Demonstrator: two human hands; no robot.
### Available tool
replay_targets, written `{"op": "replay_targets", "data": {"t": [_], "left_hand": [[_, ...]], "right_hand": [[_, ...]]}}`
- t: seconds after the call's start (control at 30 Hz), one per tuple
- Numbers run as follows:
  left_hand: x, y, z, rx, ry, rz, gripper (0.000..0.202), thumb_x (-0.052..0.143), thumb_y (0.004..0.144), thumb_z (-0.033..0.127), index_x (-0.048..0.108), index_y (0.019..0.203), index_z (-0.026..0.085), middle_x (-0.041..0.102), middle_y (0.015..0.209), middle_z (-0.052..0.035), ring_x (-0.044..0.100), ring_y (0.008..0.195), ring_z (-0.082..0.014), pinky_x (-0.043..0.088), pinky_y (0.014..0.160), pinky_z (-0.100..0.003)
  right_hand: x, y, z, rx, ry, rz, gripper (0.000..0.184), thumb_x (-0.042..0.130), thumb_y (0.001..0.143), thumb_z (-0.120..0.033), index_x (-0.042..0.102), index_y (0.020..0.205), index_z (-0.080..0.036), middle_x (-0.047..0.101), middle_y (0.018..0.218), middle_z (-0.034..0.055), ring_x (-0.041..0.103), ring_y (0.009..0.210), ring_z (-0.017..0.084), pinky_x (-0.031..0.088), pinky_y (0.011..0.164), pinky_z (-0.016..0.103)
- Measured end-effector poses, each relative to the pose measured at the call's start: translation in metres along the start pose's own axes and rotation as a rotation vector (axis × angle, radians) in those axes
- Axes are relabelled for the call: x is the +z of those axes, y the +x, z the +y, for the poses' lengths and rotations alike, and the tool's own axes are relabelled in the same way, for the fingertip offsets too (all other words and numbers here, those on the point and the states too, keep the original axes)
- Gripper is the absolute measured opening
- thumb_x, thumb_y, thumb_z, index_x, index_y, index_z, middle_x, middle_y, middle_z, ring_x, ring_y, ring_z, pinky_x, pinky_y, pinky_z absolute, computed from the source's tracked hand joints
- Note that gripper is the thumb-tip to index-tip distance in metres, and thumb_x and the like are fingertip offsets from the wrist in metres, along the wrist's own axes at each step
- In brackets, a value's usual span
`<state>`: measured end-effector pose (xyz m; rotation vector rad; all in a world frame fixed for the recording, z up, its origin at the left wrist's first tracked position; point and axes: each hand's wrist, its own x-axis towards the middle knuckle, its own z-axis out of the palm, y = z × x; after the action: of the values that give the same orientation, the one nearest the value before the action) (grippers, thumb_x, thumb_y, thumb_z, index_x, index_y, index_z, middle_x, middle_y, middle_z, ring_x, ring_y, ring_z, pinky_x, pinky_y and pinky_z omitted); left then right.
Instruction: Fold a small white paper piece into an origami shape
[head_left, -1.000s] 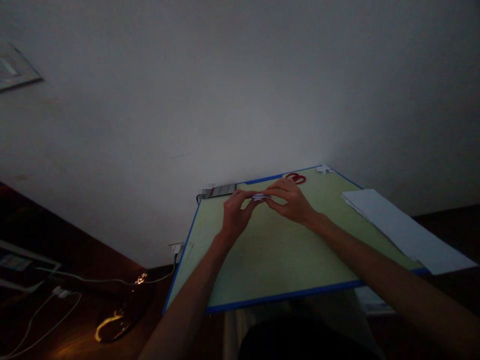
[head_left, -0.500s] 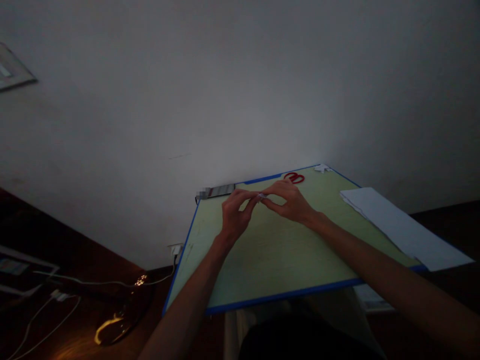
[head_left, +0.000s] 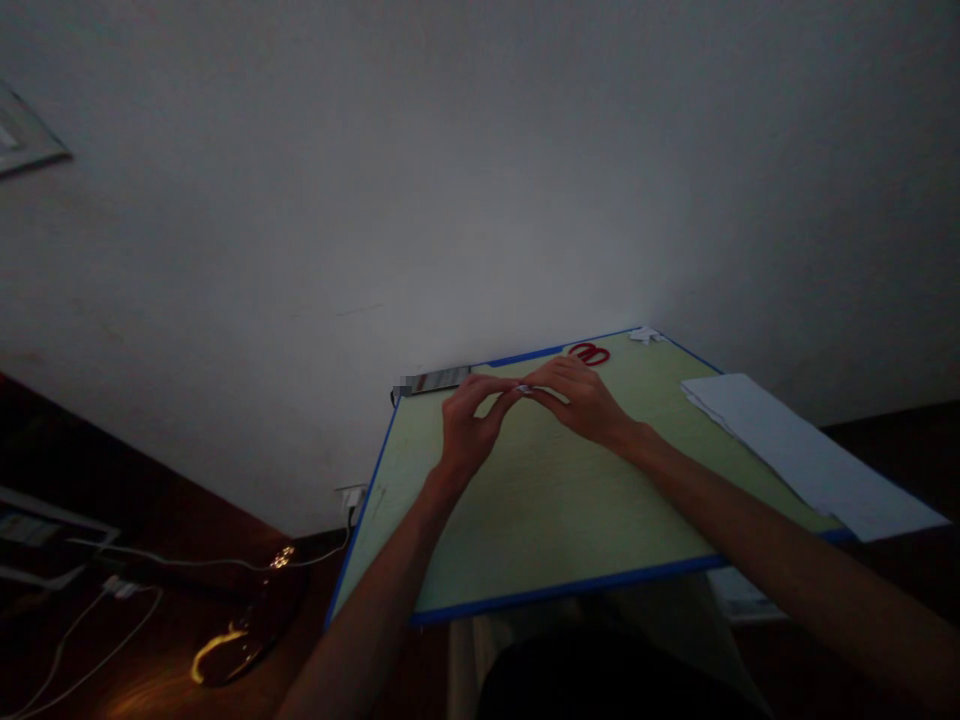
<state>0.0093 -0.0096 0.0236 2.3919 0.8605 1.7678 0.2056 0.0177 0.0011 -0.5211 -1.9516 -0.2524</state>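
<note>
A green board with a blue rim (head_left: 540, 520) lies in front of me in dim light. Both hands meet above its far half. My left hand (head_left: 469, 425) and my right hand (head_left: 577, 400) pinch a small white folded paper piece (head_left: 523, 389) between their fingertips. Only a sliver of the paper shows between the fingers. Red scissors (head_left: 589, 353) lie just beyond my right hand near the far edge.
A stack of white paper sheets (head_left: 795, 450) lies on the board's right side. A small white paper scrap (head_left: 645, 336) sits at the far corner. A dark flat device (head_left: 439, 380) rests against the wall. Cables (head_left: 112, 590) trail over the dark floor at left.
The paper piece has shrunk from a flat strip to a small wad as both hands' fingertips closed in on it. The hands stayed in about the same place.
</note>
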Motion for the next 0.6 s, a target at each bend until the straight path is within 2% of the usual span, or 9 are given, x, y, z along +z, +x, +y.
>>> {"op": "replay_targets", "data": {"t": [0.13,0.37,0.6], "left_hand": [[-0.0003,0.0005,0.0016,-0.022,-0.028,0.0,0.008,0.075,0.089,0.029,0.075,0.094,0.022,0.079,0.092,-0.0038,0.074,0.085,-0.0179,0.058,0.082,-0.035],[-0.0019,0.0017,0.0042,0.099,0.029,-0.009,0.008,0.073,0.089,0.02,0.074,0.097,0.022,0.079,0.095,-0.0039,0.071,0.086,-0.0179,0.056,0.082,-0.036],[-0.0011,0.0035,0.0042,0.084,0.003,-0.02,0.004,0.074,0.089,0.022,0.074,0.094,0.023,0.08,0.098,-0.0038,0.072,0.089,-0.0188,0.053,0.087,-0.04]], "right_hand": [[-0.0014,-0.0003,0.0005,0.006,0.027,0.021,0.013,0.062,0.099,-0.025,0.07,0.108,-0.021,0.077,0.1,0.0075,0.069,0.093,0.023,0.051,0.085,0.04],[-0.0014,-0.0013,0.0022,0.008,0.057,0.029,0.016,0.062,0.099,-0.024,0.07,0.112,-0.021,0.077,0.101,0.0083,0.069,0.095,0.024,0.053,0.087,0.042],[-0.0027,-0.0006,0.0016,0.013,0.078,0.026,0.016,0.061,0.099,-0.023,0.069,0.113,-0.021,0.077,0.102,0.0082,0.069,0.096,0.023,0.054,0.088,0.042]]}}
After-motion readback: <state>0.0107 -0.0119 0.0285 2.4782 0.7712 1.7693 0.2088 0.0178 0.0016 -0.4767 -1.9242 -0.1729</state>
